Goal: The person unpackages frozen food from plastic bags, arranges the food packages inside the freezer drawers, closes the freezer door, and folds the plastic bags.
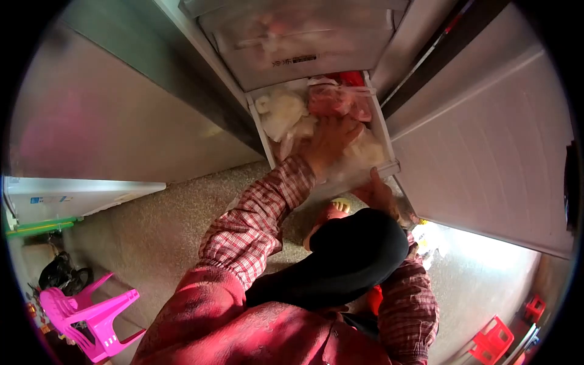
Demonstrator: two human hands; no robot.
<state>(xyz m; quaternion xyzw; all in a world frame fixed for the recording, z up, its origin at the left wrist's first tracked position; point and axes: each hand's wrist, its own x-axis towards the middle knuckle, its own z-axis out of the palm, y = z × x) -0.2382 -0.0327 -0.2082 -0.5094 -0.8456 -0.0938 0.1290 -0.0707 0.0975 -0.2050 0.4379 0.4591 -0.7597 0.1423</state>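
Observation:
A pulled-out freezer drawer (389, 137) holds a white bag (281, 112) at its left, a pink-red bag (331, 100) at the back and pale bagged items (365, 149) at the right. My left hand (333, 143) lies on the bags in the middle of the drawer, fingers spread toward the back. At the drawer's front right corner is my right hand (377, 193), its thumb up by the front panel and its other fingers partly hidden below.
A closed upper drawer (298, 36) sits above the open one. The freezer door (480, 140) stands open at the right. A pink plastic chair (91, 313) lies lower left, red stools (491, 340) lower right. My knee (359, 249) is below the drawer.

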